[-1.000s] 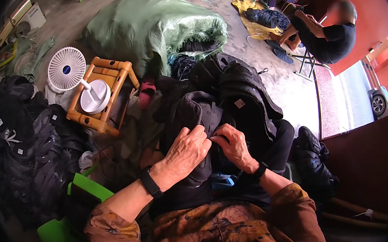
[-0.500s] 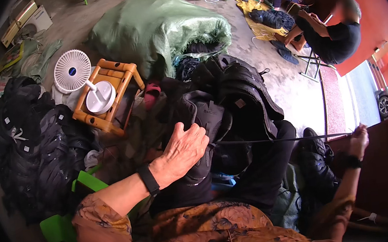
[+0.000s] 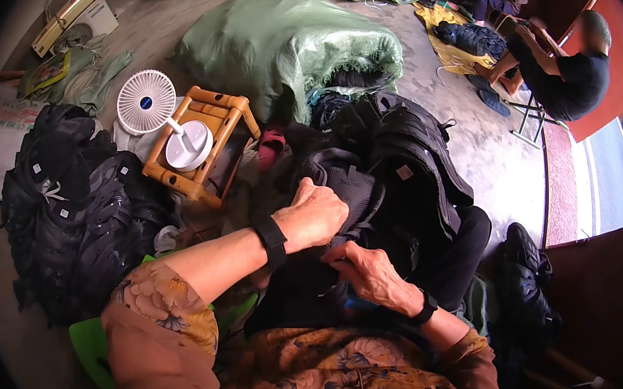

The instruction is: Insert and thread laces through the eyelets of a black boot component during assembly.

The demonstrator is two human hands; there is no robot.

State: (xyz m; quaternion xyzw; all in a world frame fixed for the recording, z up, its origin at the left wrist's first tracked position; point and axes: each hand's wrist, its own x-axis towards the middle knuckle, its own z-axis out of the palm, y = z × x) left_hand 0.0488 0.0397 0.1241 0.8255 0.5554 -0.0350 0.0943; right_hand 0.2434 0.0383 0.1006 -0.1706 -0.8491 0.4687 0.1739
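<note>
A black textured shoe (image 3: 345, 183) lies over my lap, its toe end hidden under my hands. My left hand (image 3: 314, 216), with a black band on the wrist, is curled in a fist and grips the shoe's near side. Just below and to its right, my right hand (image 3: 374, 276) reaches in with fingers pinched together at the shoe's lower edge. What sits between those fingertips is too dark and covered to make out. Beyond the shoe, black shoe uppers (image 3: 419, 163) are stacked, one showing a small white tag.
A pile of black uppers (image 3: 72, 214) stands at left, beside a bamboo stool (image 3: 206, 183) with a white fan (image 3: 147, 102). A large green sack (image 3: 256, 47) lies ahead. A dark bundle (image 3: 525, 278) is at right. Two people sit far right, one on a folding stool (image 3: 530, 120).
My right hand has come in from far right, where it held a black cord stretched from the shoe, to beside my left hand. The cord no longer shows. The view has shifted slightly.
</note>
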